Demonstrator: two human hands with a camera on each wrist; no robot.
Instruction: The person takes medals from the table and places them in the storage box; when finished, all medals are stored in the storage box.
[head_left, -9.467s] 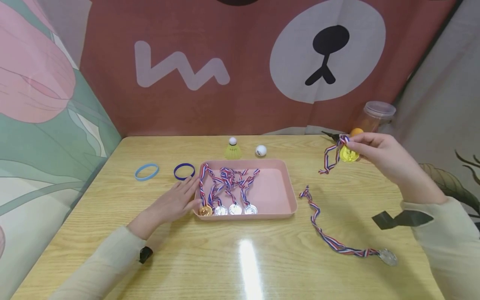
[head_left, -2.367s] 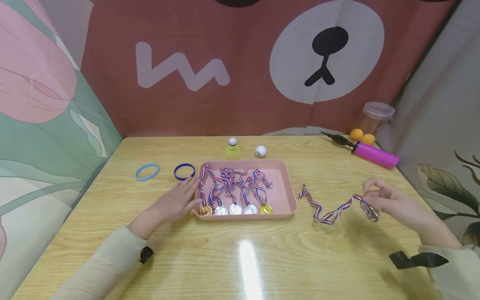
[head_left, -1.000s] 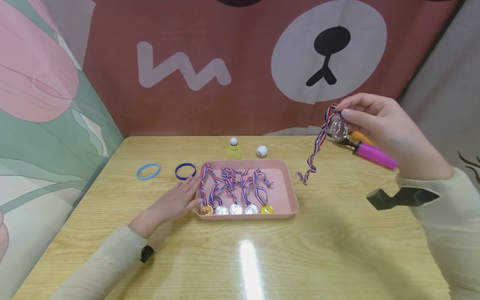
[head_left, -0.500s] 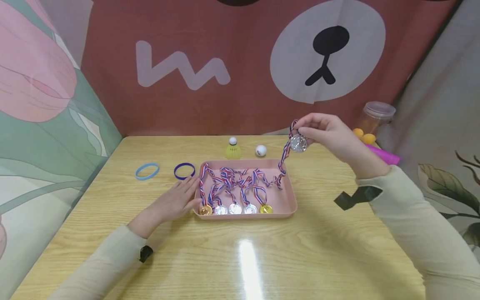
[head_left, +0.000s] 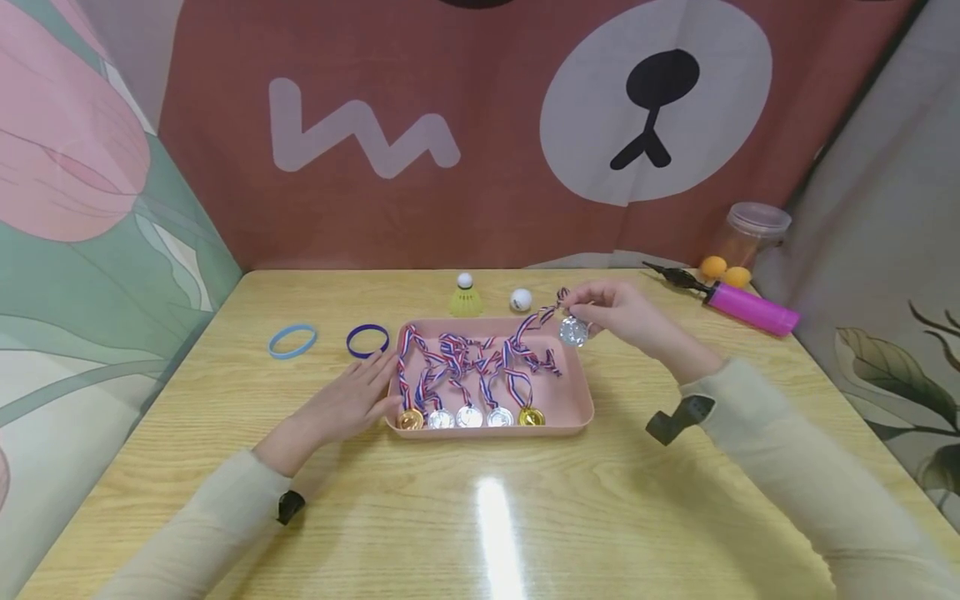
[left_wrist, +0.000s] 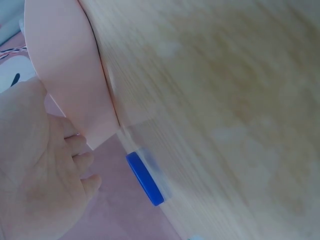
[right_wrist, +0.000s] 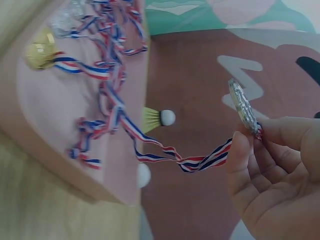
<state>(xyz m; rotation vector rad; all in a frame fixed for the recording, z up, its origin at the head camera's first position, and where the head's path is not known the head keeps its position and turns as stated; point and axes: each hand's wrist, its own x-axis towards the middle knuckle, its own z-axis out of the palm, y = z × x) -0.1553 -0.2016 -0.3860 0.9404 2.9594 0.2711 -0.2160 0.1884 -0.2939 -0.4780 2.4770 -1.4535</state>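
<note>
My right hand point(head_left: 617, 313) pinches a silver medal point(head_left: 573, 331) near the top of its striped ribbon, over the back right of the pink tray point(head_left: 577, 400). In the right wrist view the medal point(right_wrist: 243, 105) is seen edge-on, and its red, white and blue ribbon point(right_wrist: 200, 158) trails down into the tray. My left hand point(head_left: 348, 398) rests with straight fingers along the tray's left wall; the left wrist view shows its fingers at the pink wall point(left_wrist: 70, 70). Along the tray's front lie a bronze-gold medal point(head_left: 410, 419), several silver medals point(head_left: 469, 416) and a gold medal point(head_left: 532, 416), their ribbons tangled behind.
Behind the tray stand a yellow shuttlecock point(head_left: 466, 297) and a white ball point(head_left: 521, 300). A light blue wristband point(head_left: 292, 342) and a dark blue one point(head_left: 367, 341) lie left. At the back right are a magenta pump point(head_left: 752, 309), orange balls point(head_left: 712, 267) and a clear jar point(head_left: 750, 229).
The gold medal was laid in the tray. My right hand then picked the silver medal off the table, raised it, and carried it left and down to the tray. The left hand stayed put.
</note>
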